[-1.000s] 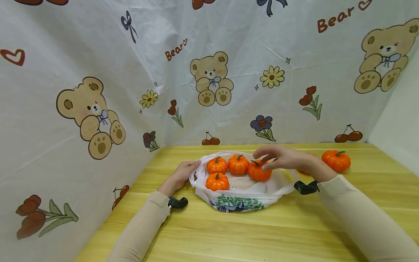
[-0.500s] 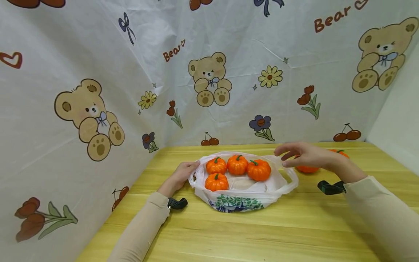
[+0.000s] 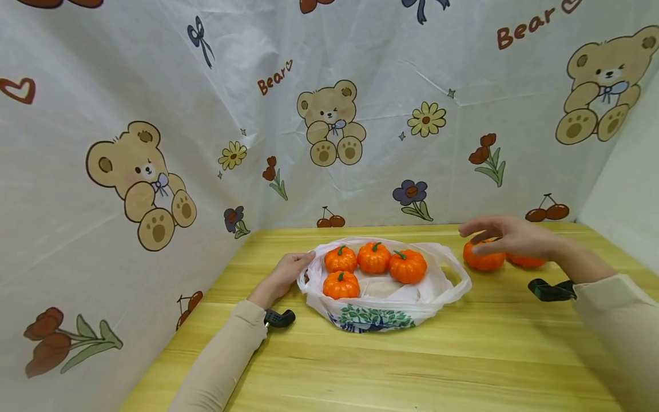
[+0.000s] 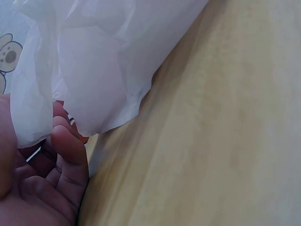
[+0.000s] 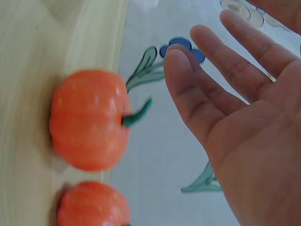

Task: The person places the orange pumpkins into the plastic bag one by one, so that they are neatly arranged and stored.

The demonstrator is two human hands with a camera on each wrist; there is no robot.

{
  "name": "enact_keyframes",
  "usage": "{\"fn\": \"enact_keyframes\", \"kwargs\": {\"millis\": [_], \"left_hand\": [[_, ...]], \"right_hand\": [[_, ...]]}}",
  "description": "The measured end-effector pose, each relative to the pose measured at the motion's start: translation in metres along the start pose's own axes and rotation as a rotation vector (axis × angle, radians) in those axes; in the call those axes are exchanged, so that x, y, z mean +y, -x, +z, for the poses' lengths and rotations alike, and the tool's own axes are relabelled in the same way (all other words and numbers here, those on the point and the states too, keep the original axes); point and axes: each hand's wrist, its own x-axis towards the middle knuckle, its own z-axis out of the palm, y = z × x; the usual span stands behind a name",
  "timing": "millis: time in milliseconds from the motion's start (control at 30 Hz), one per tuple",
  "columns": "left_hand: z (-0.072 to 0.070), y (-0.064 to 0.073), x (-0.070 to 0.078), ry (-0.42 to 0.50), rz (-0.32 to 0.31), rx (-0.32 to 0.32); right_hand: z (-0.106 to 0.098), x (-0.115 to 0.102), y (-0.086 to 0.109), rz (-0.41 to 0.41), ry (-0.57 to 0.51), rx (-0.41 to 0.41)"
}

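My left hand (image 3: 282, 277) grips the left handle of a white plastic bag (image 3: 427, 312), its fingers curled round the thin plastic (image 4: 33, 101). The bag lies with its mouth spread wide and a green tree print on its front. Inside are several small orange pumpkins with green stems, such as the front pumpkin (image 3: 341, 286) and the rightmost pumpkin (image 3: 408, 268). To the right of the bag, my right hand (image 3: 525, 236) hovers over a pumpkin (image 3: 483, 260) with its fingers spread, apart from it in the right wrist view. A second pumpkin (image 3: 527, 261) is partly hidden behind that hand.
The wooden table (image 3: 350, 372) carries everything. A white cloth wall with bear prints (image 3: 329, 129) rises behind and to the left. A plain white wall (image 3: 628, 189) bounds the right. The bag's right handle (image 3: 458, 280) lies loose near the outside pumpkins.
My right hand has moved from above the rightmost pumpkin in the bag, out to the right, over the pumpkins on the table. My left hand stays on the bag's handle.
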Motion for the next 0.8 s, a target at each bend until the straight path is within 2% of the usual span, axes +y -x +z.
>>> {"fn": "enact_keyframes", "kwargs": {"millis": [100, 233, 600, 800], "left_hand": [[0.000, 0.001, 0.001, -0.001, -0.001, 0.001], [0.000, 0.003, 0.001, -0.012, 0.009, -0.005], [0.000, 0.002, 0.002, 0.000, -0.003, 0.011], [0.000, 0.002, 0.001, -0.005, -0.006, 0.006]], "right_hand": [[-0.007, 0.005, 0.006, 0.037, 0.039, 0.028], [-0.016, 0.017, 0.013, 0.081, 0.040, 0.050], [-0.036, 0.043, 0.023, 0.106, 0.058, 0.123], [-0.043, 0.057, 0.023, 0.147, 0.081, 0.210]]}}
